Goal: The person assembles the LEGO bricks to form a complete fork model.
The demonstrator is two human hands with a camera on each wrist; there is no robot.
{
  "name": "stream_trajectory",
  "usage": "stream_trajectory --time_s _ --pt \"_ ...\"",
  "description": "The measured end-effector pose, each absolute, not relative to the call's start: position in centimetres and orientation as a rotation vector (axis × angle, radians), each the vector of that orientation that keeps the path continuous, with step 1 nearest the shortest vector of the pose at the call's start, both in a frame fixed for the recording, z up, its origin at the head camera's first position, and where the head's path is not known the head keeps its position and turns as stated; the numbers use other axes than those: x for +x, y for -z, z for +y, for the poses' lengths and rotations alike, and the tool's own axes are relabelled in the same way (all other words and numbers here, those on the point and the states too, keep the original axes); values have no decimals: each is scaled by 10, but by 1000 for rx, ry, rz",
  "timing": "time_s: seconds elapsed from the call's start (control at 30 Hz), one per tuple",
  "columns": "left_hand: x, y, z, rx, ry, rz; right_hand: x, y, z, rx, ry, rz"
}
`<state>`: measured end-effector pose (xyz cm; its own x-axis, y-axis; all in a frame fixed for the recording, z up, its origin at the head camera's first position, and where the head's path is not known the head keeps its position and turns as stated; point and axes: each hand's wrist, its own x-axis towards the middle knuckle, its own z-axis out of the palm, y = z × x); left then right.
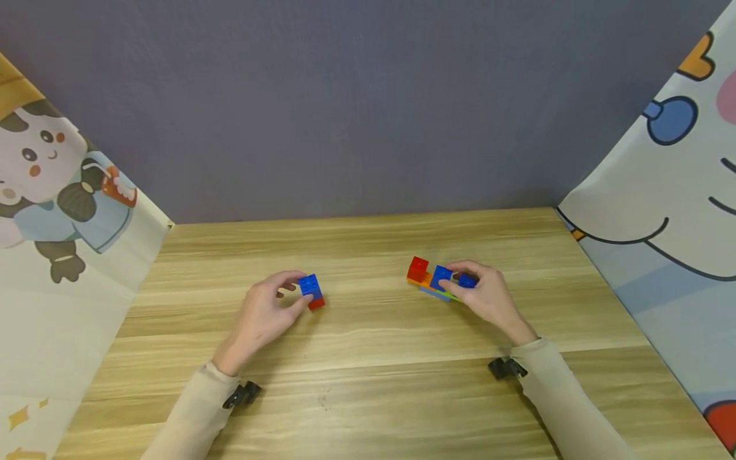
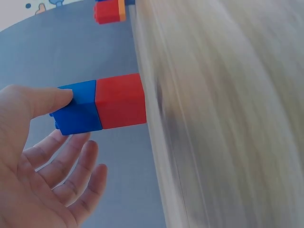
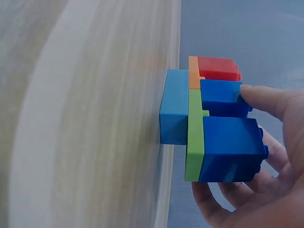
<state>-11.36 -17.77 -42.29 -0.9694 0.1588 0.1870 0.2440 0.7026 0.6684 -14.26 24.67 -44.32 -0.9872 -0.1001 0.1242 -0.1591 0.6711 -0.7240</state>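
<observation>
At the left of the table, my left hand (image 1: 266,312) pinches a blue brick (image 2: 83,114) between thumb and fingertips. The blue brick sits on a red brick (image 2: 120,100), whose underside is at the tabletop. On the right, my right hand (image 1: 490,299) holds a block build by its middle blue brick (image 3: 221,95), thumb on the near side. That build also has a red brick (image 3: 217,69) on an orange plate (image 3: 194,73), another blue brick (image 3: 232,147) on a green plate (image 3: 195,137), and a light blue brick (image 3: 174,107) underneath. My right fingers partly hide its right end in the head view.
The wooden table (image 1: 368,358) runs back to a grey upright panel (image 1: 368,115). Cartoon-printed panels stand at the left (image 1: 63,255) and right (image 1: 650,211). Small black devices sit at both wrists, near the sleeves.
</observation>
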Motion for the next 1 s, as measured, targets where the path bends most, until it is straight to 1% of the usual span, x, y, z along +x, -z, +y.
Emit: stream_trajectory --time_s 1.0 --pt "-115 427 -104 -592 1154 -2810 -142 444 249 216 -1312 -2826"
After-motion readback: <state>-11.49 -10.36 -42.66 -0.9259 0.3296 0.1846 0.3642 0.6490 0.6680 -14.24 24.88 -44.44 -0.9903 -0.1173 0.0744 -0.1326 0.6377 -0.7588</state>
